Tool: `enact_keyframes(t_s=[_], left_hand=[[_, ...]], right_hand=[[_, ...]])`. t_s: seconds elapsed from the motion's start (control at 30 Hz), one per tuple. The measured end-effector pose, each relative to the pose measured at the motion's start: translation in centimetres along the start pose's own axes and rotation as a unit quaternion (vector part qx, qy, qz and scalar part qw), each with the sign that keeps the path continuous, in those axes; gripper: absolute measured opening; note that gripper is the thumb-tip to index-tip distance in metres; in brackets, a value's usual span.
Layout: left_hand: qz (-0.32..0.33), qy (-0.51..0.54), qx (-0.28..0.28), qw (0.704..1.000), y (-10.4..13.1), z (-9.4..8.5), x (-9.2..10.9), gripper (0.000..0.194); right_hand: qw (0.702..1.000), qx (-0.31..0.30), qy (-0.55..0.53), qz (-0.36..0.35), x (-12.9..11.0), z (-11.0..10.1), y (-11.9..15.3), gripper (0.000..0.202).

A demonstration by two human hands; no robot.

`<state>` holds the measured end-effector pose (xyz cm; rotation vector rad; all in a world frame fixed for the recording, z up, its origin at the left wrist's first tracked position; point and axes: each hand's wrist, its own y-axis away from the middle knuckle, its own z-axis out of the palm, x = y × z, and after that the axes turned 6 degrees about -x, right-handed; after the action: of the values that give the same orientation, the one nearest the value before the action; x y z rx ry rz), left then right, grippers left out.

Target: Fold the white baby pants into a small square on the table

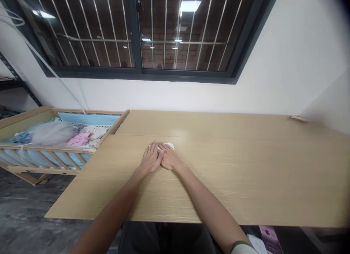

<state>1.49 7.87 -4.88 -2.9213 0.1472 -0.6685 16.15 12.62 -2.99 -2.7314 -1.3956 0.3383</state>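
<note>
The left hand (151,158) and right hand (168,157) lie flat and outstretched, gripping nothing, over a white cloth (170,145), probably so they press it evenly to the table (246,174). Its edge shows at one o'clock from them; a cot (62,149) stands at nine o'clock.

A pale, green-edged sleeve (244,249) and dark trousers (140,238) show.

Left hand (152,157) and right hand (168,158) lie side by side over a cloth or tissue (170,145) on the table (246,170); crib (54,149) stands left of it, fabrics (79,139) inside; window (138,39) in the wall (169,93) behind; an object (299,118) near the table's far right corner.
</note>
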Motion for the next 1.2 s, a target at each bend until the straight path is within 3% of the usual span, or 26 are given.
enact_keyframes(t_s=[0.17,0.4,0.53,0.6,0.7,0.83,0.97,1.1,1.2], left_hand=[[-0.041,-0.045,-0.008,0.998,0.1,0.2,-1.3,0.078],[-0.045,-0.057,-0.005,0.997,0.1,0.5,-1.3,0.079],[0.024,-0.055,0.052,0.997,-0.1,-1.3,-1.2,0.078],[0.071,-0.037,0.054,0.995,-0.2,-2.4,-1.3,0.071],[0.103,-0.024,0.01,0.994,-0.2,-3.3,-1.5,0.067],[0.096,-0.011,-0.008,0.995,-0.4,-2.9,-1.9,0.072],[0.093,0.028,0.012,0.995,-0.7,-2.7,-1.7,0.04],[0.086,0.075,0.042,0.993,-0.8,-3.6,-1.1,0.026],[0.077,0.132,0.071,0.986,-0.7,-4.2,-0.4,0.024]], right_hand=[[0.996,-0.006,-0.037,0.083,1.5,-0.7,1.0,0.061],[0.979,-0.023,-0.095,0.177,4.1,-1.3,2.1,0.072],[0.986,0.057,-0.071,0.138,3.5,-2.4,2.3,0.067],[0.991,0.076,-0.067,0.093,3.1,-3.0,2.5,0.061],[0.995,0.027,-0.083,0.04,3.0,-3.4,2.8,0.058],[0.993,-0.005,-0.113,0.028,3.9,-2.7,3.0,0.074],[0.986,0.044,-0.155,0.052,4.7,-1.6,2.7,0.069],[0.971,0.116,-0.192,0.079,4.8,-1.2,2.2,0.063],[0.923,0.197,-0.314,0.104,4.7,-1.8,1.9,0.057]])
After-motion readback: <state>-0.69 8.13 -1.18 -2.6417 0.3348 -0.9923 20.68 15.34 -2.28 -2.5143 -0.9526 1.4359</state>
